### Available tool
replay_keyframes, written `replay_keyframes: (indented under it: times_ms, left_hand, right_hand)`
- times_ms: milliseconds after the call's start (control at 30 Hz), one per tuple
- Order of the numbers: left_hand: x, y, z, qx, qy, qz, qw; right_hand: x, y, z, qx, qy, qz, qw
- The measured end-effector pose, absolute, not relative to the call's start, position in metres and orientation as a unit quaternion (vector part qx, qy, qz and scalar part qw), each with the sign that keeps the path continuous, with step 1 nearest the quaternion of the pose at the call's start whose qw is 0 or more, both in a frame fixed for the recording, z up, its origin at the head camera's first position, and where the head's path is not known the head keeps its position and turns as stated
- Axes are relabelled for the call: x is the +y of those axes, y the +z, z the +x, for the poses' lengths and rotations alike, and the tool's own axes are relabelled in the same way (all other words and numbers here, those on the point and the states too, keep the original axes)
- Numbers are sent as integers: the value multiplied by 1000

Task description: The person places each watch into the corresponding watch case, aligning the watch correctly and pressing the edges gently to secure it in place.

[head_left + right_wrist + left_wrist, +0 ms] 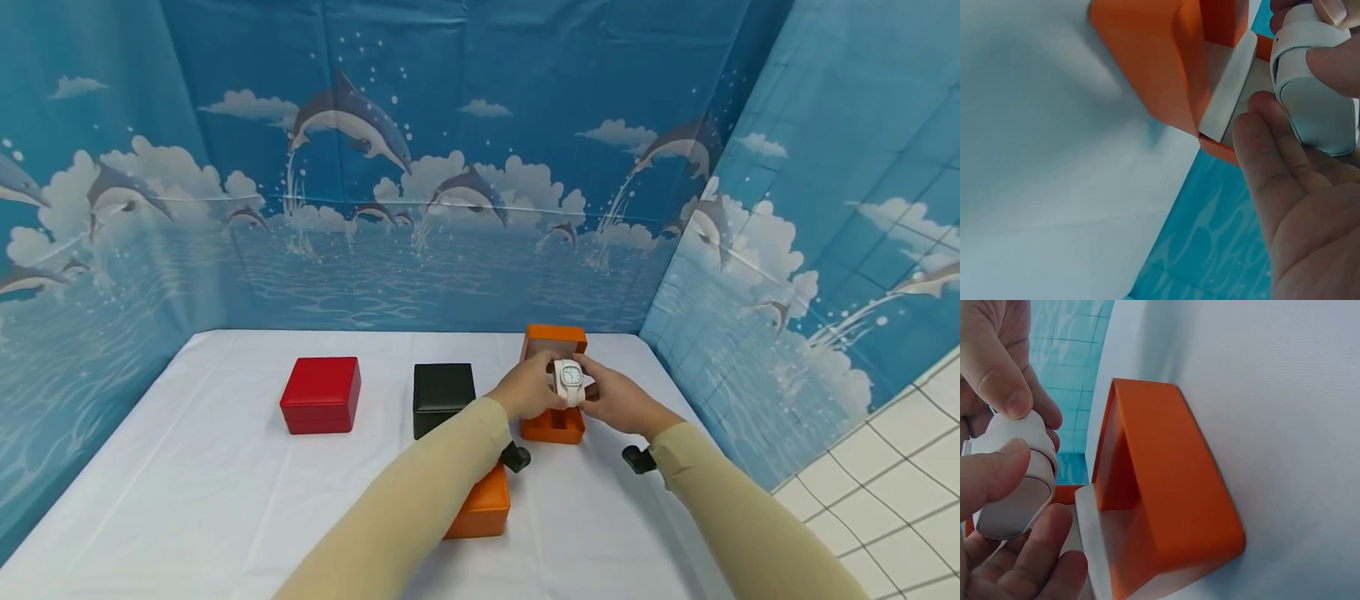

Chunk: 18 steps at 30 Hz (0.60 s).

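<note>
Both hands hold a wristwatch (572,375) with a white strap and a pale face, just above an open orange box (553,434). The strap goes round a white cushion (1005,509). My left hand (531,388) grips it from the left, thumb on the strap in the left wrist view. My right hand (622,400) grips it from the right; in the right wrist view its thumb presses the strap while some fingers extend below the cushion. The box's lid (555,332) stands raised at the back, and its pale lining shows. The hands hide part of the box.
A closed black box (442,387) stands left of the open box, and a closed red box (321,394) farther left. Another orange box (480,506) sits nearer, partly under the left forearm. A dolphin-print curtain (450,275) borders the white-covered table (202,500).
</note>
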State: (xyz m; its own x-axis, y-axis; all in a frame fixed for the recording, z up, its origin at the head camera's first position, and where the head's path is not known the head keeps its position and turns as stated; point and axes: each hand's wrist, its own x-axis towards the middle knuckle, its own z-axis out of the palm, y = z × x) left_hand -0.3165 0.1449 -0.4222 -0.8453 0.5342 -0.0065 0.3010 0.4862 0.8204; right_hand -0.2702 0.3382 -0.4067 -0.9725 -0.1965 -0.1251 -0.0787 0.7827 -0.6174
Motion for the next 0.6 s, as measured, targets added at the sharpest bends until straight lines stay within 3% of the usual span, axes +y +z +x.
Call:
replay_keyframes:
  times_ms: [600]
  left_hand:
    - [147, -438, -325, 871, 414, 215, 152]
  right_hand:
    - [342, -427, -279, 938, -321, -80, 101]
